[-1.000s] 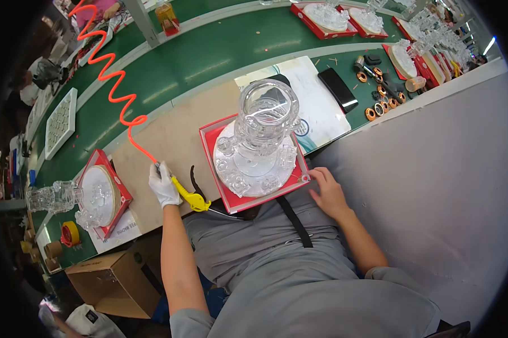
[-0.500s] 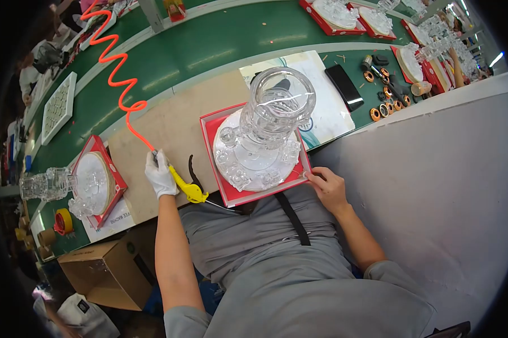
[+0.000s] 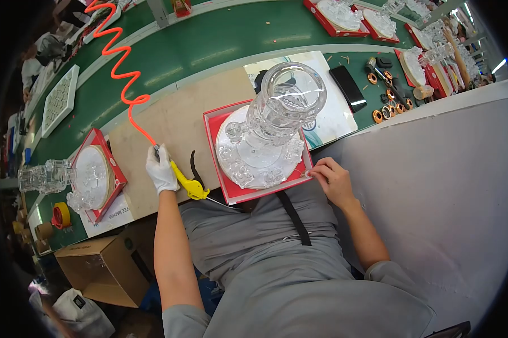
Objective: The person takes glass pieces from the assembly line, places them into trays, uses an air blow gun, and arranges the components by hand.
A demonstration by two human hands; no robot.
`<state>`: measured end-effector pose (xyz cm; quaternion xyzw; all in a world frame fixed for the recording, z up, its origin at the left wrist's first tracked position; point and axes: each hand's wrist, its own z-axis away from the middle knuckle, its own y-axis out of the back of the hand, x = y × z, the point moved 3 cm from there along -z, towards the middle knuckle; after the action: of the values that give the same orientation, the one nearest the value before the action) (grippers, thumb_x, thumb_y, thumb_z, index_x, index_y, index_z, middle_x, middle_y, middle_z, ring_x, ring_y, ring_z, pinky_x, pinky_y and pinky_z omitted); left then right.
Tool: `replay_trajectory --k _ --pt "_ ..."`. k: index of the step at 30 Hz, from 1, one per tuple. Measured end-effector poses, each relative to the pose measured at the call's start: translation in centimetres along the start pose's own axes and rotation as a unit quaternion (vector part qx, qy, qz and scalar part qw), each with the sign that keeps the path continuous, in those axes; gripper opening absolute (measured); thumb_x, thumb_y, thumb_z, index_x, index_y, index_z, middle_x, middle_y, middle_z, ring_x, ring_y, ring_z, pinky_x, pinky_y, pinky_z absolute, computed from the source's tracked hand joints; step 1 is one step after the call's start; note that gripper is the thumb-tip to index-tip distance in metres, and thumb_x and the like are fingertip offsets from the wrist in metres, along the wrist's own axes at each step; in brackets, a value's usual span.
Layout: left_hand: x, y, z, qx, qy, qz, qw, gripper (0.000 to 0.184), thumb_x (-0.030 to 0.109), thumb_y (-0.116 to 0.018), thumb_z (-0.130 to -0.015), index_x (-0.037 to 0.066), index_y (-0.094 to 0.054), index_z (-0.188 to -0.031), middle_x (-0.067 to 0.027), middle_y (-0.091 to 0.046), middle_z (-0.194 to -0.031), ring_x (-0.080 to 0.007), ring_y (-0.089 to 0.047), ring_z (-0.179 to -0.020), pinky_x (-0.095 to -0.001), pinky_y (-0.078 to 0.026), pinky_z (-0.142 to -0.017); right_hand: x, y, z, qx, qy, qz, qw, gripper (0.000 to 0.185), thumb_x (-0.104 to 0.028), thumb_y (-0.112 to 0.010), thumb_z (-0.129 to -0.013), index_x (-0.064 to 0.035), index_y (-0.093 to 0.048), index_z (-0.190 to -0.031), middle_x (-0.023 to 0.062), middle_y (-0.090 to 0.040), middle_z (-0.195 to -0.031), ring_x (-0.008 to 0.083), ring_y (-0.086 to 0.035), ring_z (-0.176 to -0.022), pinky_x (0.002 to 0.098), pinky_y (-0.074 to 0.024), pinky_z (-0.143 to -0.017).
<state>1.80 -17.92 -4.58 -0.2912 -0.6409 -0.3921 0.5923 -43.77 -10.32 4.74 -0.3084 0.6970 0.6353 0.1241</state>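
Note:
In its white glove, my left hand (image 3: 161,170) is closed round the hose end of a yellow air blow gun (image 3: 192,187), whose thin nozzle points toward my lap. In front of me a red box tray (image 3: 227,190) holds a round white base with clear plastic parts around it. A tall clear plastic cylinder (image 3: 276,115) stands on that base, leaning right in view. My bare right hand (image 3: 334,179) is at the tray's right front corner, thumb and fingers pinched together. A tiny clear bit shows at the fingertips, too small to name.
An orange coiled hose (image 3: 131,101) runs up from the blow gun. Left stands another red tray (image 3: 117,179) with a clear assembly, near yellow tape (image 3: 62,216). Right lie a black phone (image 3: 347,88) and several copper-coloured rings (image 3: 386,112). A grey partition (image 3: 423,186) borders my right side.
My right hand has shifted slightly away from the tray corner, fingers now more bent into a pinch. The left hand keeps its hold on the blow gun. The view has shifted a little.

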Motion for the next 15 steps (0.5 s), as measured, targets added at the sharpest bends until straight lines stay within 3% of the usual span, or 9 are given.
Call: replay_trajectory --k 10,13,15 --pt "-0.5 0.1 -0.2 0.002 -0.007 -0.010 1.000 0.023 0.021 -0.061 -0.097 0.004 -0.054 -0.084 0.0027 -0.048 -0.065 -0.0066 -0.042 -0.058 -0.0255 -0.035 -0.053 -1.7 0.3 -3.1 -0.165 0.080 0.119 0.976 0.014 -0.019 -0.077 -0.079 -0.0104 -0.073 -0.089 0.0059 -0.052 -0.095 0.0222 -0.060 -0.092 0.0373 -0.0533 -0.070" --pt "-0.4 0.1 -0.2 -0.005 -0.010 -0.016 1.000 0.019 0.020 -0.061 -0.098 0.008 -0.052 -0.086 0.0032 -0.047 -0.067 -0.0057 -0.043 -0.055 -0.0232 -0.036 -0.050 -2.1 0.6 -4.1 -0.196 0.078 0.101 0.972 0.010 -0.018 -0.077 -0.079 -0.0102 -0.073 -0.084 0.0055 -0.052 -0.094 0.0220 -0.059 -0.092 0.0386 -0.0527 -0.071" --pt "-0.1 -0.1 -0.1 0.005 -0.005 -0.018 1.000 0.020 0.020 -0.061 -0.097 0.005 -0.054 -0.085 0.0030 -0.048 -0.066 -0.0059 -0.042 -0.057 -0.0246 -0.035 -0.051 -1.8 0.4 -4.3 -0.196 0.073 0.084 0.974 0.008 -0.017 -0.077 -0.078 -0.0100 -0.073 -0.081 0.0056 -0.051 -0.093 0.0229 -0.060 -0.090 0.0384 -0.0525 -0.070"
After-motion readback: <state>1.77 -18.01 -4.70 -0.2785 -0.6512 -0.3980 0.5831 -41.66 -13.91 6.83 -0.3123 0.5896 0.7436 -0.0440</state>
